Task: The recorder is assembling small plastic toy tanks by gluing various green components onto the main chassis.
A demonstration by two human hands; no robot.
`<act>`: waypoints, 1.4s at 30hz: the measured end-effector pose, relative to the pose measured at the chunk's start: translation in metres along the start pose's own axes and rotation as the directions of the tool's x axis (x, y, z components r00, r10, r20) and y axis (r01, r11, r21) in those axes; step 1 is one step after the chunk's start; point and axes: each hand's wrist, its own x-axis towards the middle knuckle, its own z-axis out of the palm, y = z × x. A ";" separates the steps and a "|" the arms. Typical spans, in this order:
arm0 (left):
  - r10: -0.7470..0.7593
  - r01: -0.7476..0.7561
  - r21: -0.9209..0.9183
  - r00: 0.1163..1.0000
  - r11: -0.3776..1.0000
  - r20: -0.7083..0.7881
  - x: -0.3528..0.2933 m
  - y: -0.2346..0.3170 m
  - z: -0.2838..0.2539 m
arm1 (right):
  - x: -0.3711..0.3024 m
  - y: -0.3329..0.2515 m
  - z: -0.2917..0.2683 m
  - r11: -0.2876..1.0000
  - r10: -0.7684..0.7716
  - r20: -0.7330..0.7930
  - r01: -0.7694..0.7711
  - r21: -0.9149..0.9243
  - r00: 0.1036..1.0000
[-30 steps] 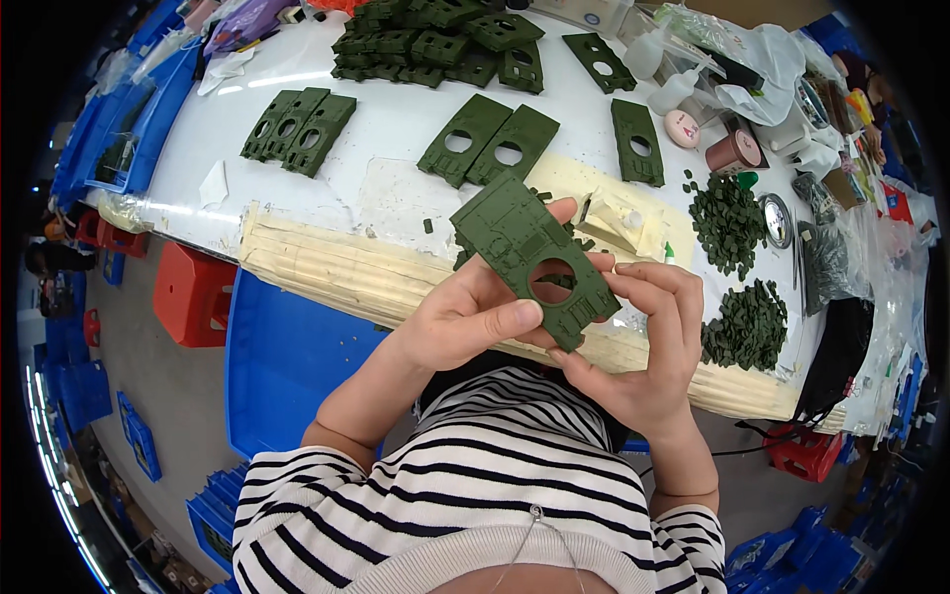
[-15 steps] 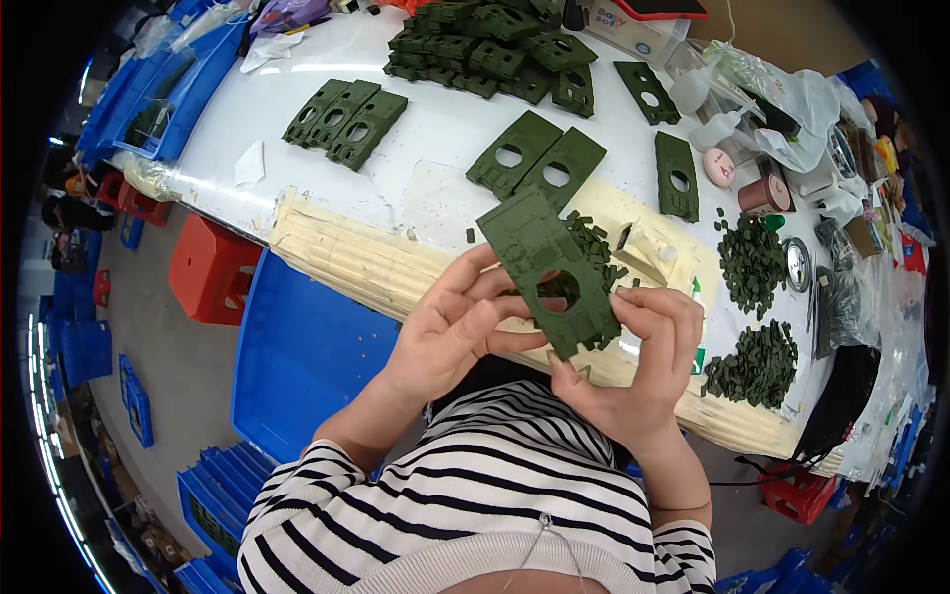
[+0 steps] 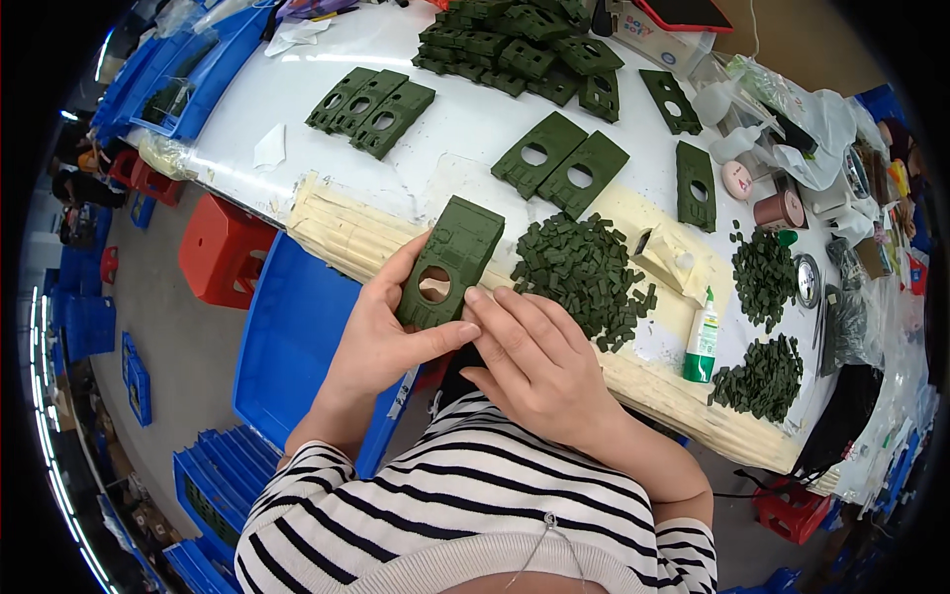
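A dark green plastic tank hull part (image 3: 462, 238) with a round hole is tilted up in front of me. My left hand (image 3: 381, 332) grips it by its lower left side, with the thumb along the bottom edge. My right hand (image 3: 539, 361) has its fingers stretched out, fingertips touching the lower right edge of the part beside my left thumb. The right thumb stands apart below. Just beyond lies a heap of small dark green plastic pieces (image 3: 579, 272). A white and green glue bottle (image 3: 702, 342) stands to its right.
More hull parts lie in a pair (image 3: 562, 163), a row of three (image 3: 371, 111) and a far pile (image 3: 515, 49). Two smaller heaps of pieces (image 3: 760, 381) are at the right. A blue bin (image 3: 287, 337) and red stool (image 3: 218, 252) stand left below the table.
The hull part has moved left and turned more upright in my left hand. My right hand has shifted left, its fingers now straighter. The small-piece heap and glue bottle are less covered.
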 end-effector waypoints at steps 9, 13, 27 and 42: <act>0.531 -0.227 0.851 0.845 0.473 -0.069 0.079 -0.009 -0.046 | -0.011 0.006 -0.032 0.992 0.119 0.018 -0.118 -0.045 0.993; 0.528 -0.174 0.946 0.849 0.274 0.004 0.116 -0.014 -0.041 | -0.020 -0.001 -0.045 0.987 0.147 0.054 -0.143 -0.069 0.988; 0.717 -0.158 0.976 0.697 0.151 0.002 0.115 -0.004 -0.051 | -0.039 0.001 -0.061 0.967 0.239 -0.007 -0.239 -0.094 0.971; 0.680 -0.330 0.824 0.728 0.461 -0.089 0.083 0.007 -0.048 | -0.095 0.117 -0.144 0.667 0.623 -0.379 -0.718 -0.200 0.684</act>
